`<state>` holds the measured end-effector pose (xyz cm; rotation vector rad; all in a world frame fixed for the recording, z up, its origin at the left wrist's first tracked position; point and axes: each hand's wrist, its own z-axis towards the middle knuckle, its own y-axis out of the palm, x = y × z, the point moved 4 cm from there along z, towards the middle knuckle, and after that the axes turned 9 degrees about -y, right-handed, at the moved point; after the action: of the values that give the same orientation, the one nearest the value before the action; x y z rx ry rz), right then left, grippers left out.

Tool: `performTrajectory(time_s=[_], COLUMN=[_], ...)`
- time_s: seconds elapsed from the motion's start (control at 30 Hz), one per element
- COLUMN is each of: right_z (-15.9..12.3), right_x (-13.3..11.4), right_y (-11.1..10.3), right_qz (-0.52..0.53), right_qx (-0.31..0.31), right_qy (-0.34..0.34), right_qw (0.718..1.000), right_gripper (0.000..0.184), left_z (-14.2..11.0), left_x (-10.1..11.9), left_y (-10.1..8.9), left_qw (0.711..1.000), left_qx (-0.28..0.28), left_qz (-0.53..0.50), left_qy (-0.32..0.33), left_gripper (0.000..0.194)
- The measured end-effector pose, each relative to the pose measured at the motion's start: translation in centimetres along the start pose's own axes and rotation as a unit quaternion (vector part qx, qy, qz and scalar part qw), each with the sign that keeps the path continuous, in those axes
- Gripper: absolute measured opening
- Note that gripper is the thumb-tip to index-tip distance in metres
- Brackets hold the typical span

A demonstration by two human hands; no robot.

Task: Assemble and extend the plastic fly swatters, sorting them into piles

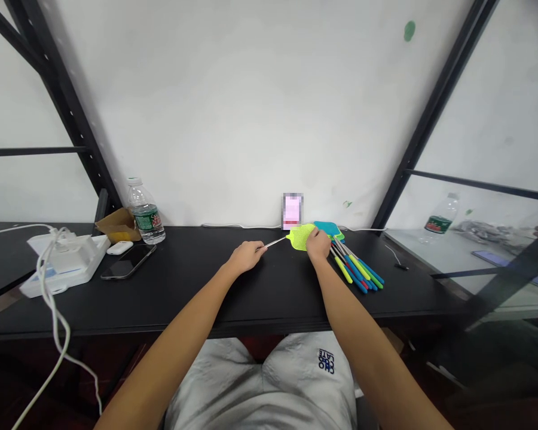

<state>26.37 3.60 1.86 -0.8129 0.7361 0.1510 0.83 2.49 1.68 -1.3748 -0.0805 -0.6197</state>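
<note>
A lime-green plastic fly swatter [299,239] lies across the black table top [188,298], its thin metal handle [275,242] pointing left. My left hand [248,257] is closed around the handle's end. My right hand [318,244] sits over the right edge of the swatter head and hides part of it. Just beyond that hand lies a teal swatter head [326,229]. To its right fans a pile of several fly swatters [357,267] with blue, green, yellow and red handles.
Along the back wall stand a water bottle [146,214] and a pixelated pink card [292,211]. At the left lie a smartphone [128,261], a cardboard piece [118,224] and a white device with cables [67,263]. Black metal frame bars [430,113] rise at the right.
</note>
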Motion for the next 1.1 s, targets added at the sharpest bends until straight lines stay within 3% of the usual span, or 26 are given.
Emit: performTrajectory(time_s=[0.6,0.93,1.1], right_z=[-0.13,-0.33,-0.48], right_x=[-0.09,-0.02,-0.42], right_y=[-0.34,0.00,0.12], right_qz=[-0.010,-0.008,-0.009], right_qx=[-0.001,-0.036,-0.047], right_qy=[0.010,0.013,-0.007], right_qw=[1.000,0.999,0.999], right_gripper=[0.046,0.041,0.040], left_z=[-0.12,-0.26,-0.43], left_x=[0.07,0.21,0.40], left_y=[-0.11,0.28,0.22], left_qw=[1.000,0.997,0.998], left_qx=[-0.005,-0.053,-0.041], left_qz=[-0.003,-0.018,0.004], left_qy=[-0.012,0.060,0.056], left_gripper=[0.037,0.032,0.032])
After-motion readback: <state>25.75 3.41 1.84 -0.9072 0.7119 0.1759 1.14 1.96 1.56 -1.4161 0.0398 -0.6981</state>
